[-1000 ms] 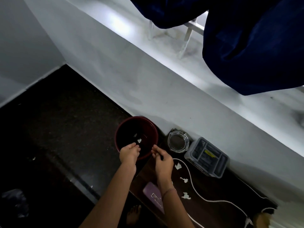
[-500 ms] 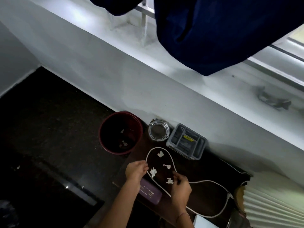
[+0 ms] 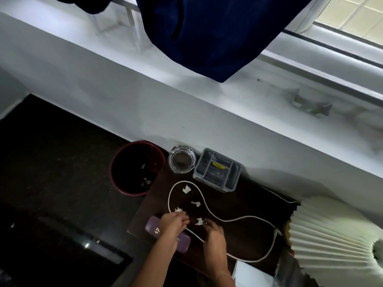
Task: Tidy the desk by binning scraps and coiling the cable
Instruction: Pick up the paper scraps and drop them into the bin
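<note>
Head view.
- Desk: white cable uncoiled, looped round four paper scraps.
- Left hand: fingers curled by near-left scrap; cannot tell if pinching.
- Right hand: fingers extended, tips just beside nearest scrap.
- Bin: left of desk, more scraps inside.
- Far edge: glass ashtray, grey organiser.

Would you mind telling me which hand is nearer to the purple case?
Left. The left hand overlaps the purple case; the right hand is apart from it, further right, beside a paper scrap.
</note>
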Tool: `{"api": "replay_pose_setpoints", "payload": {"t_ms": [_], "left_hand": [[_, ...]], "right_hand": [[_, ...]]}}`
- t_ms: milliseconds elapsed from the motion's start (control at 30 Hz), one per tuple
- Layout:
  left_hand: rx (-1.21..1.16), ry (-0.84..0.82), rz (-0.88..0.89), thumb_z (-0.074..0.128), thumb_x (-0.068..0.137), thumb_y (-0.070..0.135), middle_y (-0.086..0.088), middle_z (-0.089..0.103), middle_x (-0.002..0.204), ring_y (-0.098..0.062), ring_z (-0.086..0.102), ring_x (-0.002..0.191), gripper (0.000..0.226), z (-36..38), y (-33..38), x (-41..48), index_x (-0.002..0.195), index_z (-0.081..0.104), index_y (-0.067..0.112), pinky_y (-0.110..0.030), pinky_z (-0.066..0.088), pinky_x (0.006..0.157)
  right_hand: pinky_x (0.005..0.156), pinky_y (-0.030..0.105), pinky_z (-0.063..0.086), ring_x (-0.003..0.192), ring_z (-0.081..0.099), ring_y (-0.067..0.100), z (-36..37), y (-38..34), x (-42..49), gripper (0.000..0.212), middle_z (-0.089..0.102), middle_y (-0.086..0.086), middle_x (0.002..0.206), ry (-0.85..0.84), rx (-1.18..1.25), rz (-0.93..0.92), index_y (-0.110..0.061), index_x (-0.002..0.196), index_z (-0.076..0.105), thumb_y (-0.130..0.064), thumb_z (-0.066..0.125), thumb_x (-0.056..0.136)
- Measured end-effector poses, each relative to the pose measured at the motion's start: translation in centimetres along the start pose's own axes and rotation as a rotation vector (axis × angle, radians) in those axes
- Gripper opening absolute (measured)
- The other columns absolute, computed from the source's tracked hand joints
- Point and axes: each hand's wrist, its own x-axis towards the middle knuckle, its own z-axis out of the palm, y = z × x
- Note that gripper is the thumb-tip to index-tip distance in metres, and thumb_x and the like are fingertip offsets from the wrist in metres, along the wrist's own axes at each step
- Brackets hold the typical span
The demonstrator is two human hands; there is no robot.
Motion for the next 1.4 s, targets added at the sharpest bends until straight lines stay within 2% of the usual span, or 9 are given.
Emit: {"api": "replay_pose_setpoints", "payload": {"t_ms": [267,400,533,633,733,800,900,1133,1400], "left_hand": [[-0.020,-0.007,-0.003,0.040,0.093,-0.007,-0.035,0.054,0.124,-0.043,0.054,0.116,0.031,0.3,-0.7,0.1,0.120,0.049,-0.017,-0.036,0.043,0.091],[-0.054,-0.004,0.011,0.041,0.092,-0.007,-0.033,0.059,0.116,-0.031,0.061,0.082,0.030,-0.1,-1.0,0.1,0.118,0.052,-0.017,-0.034,0.045,0.087],[-0.080,0.008,0.009,0.043,0.091,-0.008,-0.034,0.057,0.122,-0.037,0.060,0.098,0.030,-0.8,-1.0,0.0,0.118,0.052,-0.016,-0.036,0.045,0.090],[-0.097,0.008,0.012,0.044,0.091,-0.008,-0.034,0.056,0.123,-0.034,0.060,0.091,0.030,-1.3,-0.8,-0.6,0.119,0.051,-0.016,-0.032,0.048,0.087],[-0.136,0.003,0.024,0.045,0.091,-0.009,-0.031,0.063,0.103,-0.025,0.057,0.068,0.030,-1.9,-0.6,-1.2,0.118,0.051,-0.017,-0.017,0.053,0.062],[-0.191,0.013,0.042,0.048,0.089,-0.010,-0.019,0.059,0.077,-0.029,0.058,0.072,0.028,-2.4,-0.3,-1.6,0.115,0.053,-0.019,-0.013,0.050,0.046],[-0.257,0.021,0.101,0.059,0.084,-0.006,-0.019,0.063,0.082,-0.033,0.063,0.089,0.028,-3.4,0.5,-1.8,0.110,0.058,-0.016,-0.019,0.055,0.055],[-0.178,0.162,0.202,0.067,0.079,0.000,-0.007,0.066,0.066,-0.014,0.064,0.062,0.013,-7.0,1.8,-0.8,0.090,0.070,-0.006,-0.012,0.050,0.047],[-0.537,0.318,0.277,0.065,0.077,-0.009,-0.011,0.062,0.067,-0.016,0.061,0.062,0.024,-11.4,8.6,1.9,0.101,0.063,-0.014,-0.014,0.054,0.051]], "right_hand": [[0.101,0.011,0.032,0.122,0.046,0.013,0.2,0.4,0.5,0.051,0.042,0.007,0.142,-0.097,0.070,0.046,-0.005,0.125,0.055,0.017,0.038,0.083],[0.107,0.012,0.027,0.130,0.040,0.011,0.4,0.2,0.2,0.056,0.033,0.003,0.148,-0.080,0.076,0.024,-0.008,0.131,0.050,0.018,0.036,0.083],[0.105,0.012,0.030,0.129,0.042,0.013,0.0,0.2,0.5,0.056,0.035,0.002,0.147,-0.068,0.046,-0.029,-0.007,0.134,0.046,0.015,0.037,0.084],[0.101,0.011,0.034,0.123,0.049,0.014,-0.4,-0.6,0.5,0.050,0.044,0.003,0.141,-0.070,0.049,-0.036,-0.004,0.127,0.054,0.015,0.037,0.084],[0.096,0.001,0.032,0.116,0.052,0.008,-0.9,-2.3,0.2,0.048,0.052,0.002,0.133,-0.064,0.126,-0.084,-0.005,0.121,0.060,0.015,0.037,0.084],[0.088,-0.008,0.028,0.110,0.050,0.000,-1.2,-3.8,0.0,0.050,0.054,-0.001,0.129,-0.062,0.186,-0.141,-0.005,0.119,0.062,0.016,0.037,0.081],[0.091,-0.006,0.031,0.109,0.050,-0.007,-1.3,-6.0,-0.4,0.052,0.053,-0.011,0.124,-0.110,0.260,-0.231,-0.010,0.121,0.060,0.015,0.038,0.082],[0.095,0.002,0.037,0.112,0.046,-0.018,-0.1,-9.5,-0.5,0.049,0.047,-0.034,0.117,-0.177,0.337,-0.365,-0.022,0.122,0.060,0.006,0.040,0.087],[0.096,0.004,0.038,0.111,0.051,-0.007,1.4,-12.5,2.1,0.043,0.055,-0.017,0.120,-0.110,0.432,-0.249,-0.013,0.118,0.063,0.010,0.042,0.089]]}}
